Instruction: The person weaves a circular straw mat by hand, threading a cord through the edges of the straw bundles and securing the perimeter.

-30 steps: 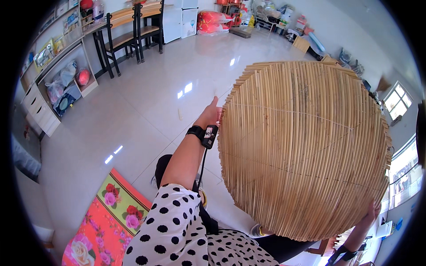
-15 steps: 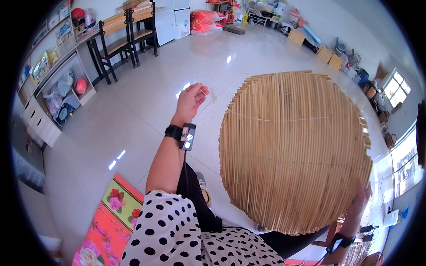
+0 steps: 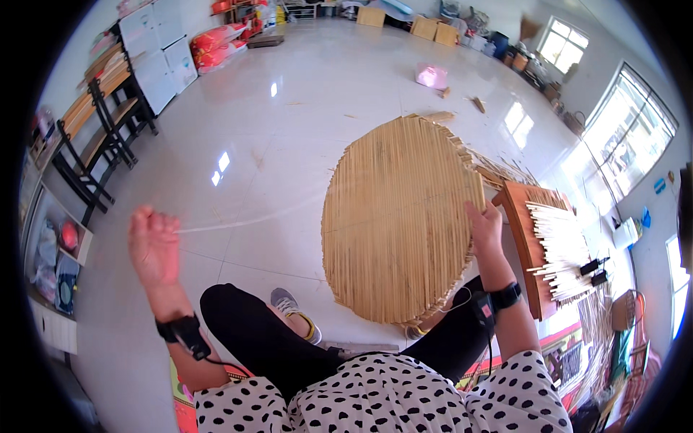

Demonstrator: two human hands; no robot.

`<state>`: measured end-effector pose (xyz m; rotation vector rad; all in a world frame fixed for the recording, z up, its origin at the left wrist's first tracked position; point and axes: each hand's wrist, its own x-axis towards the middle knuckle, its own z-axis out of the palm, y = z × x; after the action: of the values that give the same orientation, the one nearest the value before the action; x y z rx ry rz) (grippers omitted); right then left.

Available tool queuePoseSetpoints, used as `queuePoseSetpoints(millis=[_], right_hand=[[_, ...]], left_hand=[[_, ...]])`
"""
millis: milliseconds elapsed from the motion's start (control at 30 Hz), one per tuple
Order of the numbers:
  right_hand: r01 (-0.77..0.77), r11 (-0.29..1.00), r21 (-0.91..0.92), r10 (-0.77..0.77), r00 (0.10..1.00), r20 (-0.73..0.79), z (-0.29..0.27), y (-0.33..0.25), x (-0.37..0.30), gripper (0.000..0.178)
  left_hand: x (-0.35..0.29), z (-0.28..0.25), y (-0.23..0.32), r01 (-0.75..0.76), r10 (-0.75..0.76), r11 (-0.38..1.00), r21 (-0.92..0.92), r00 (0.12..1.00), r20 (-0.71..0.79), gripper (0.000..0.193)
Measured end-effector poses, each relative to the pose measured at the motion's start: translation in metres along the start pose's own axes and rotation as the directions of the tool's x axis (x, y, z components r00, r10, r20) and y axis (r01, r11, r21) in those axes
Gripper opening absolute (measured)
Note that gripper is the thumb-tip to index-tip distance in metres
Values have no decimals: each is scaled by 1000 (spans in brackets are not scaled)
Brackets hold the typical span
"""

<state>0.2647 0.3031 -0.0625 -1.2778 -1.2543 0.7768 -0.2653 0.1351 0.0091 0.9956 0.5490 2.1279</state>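
Here, in front of the black-clad legs (image 3: 256,335), the round stalk mat (image 3: 397,224) was held up over the tiled floor (image 3: 289,159), its broad face turned toward the wearer. By the right hand (image 3: 487,229) its right rim was gripped, the thumb laid along the near face and the fingers clamped behind, partly hidden by the edge. Out to the left, well apart from the mat, the left hand (image 3: 154,242) was raised, slightly blurred, its fingers curled together on a pale thread (image 3: 245,222) that was stretched across toward the mat. And the containers: at far left, in the open compartment of the shelf unit (image 3: 85,249), clear plastic bags (image 3: 47,245), a round red item (image 3: 69,235) and a dark patterned bundle (image 3: 66,285) were crowded together. By the refrigerator (image 3: 155,54), plump red sacks (image 3: 216,49) were piled, their contents hidden. Farther off, a pink plastic bag (image 3: 432,76) was seen on the floor; what was held in it could not be told. Along the right side, a white bucket (image 3: 625,235) and a wicker basket (image 3: 574,124) were glimpsed, their insides too small to be read. Nearer, loose pale stalks (image 3: 559,252) were spread over a low wooden table (image 3: 521,225).
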Motion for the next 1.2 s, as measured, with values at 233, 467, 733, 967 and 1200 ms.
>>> queuePoseSetpoints(millis=[233, 467, 733, 967, 1200], right_hand=[[-1, 984, -176, -10, 998, -61, 4, 17, 3, 25], [-91, 994, -68, 87, 994, -61, -6, 21, 9, 24], [-174, 984, -39, 175, 985, 11, 12, 2, 17, 24], [-181, 982, -54, 186, 975, 119, 14, 4, 28, 25], [-209, 978, -5, 202, 939, 280, 31, -17, 29, 30]], left_hand=[[-10, -27, 60, -13, 23, 983, -181, 998, 53, 10], [7, -33, 75, -207, 204, 975, -82, 978, -41, 8], [-8, -10, 11, 15, 19, 933, 359, 996, -91, 26], [-22, 66, -49, 95, -213, 860, 502, 960, 183, 27], [-46, 107, -99, 171, -478, 738, 653, 816, 326, 24]])
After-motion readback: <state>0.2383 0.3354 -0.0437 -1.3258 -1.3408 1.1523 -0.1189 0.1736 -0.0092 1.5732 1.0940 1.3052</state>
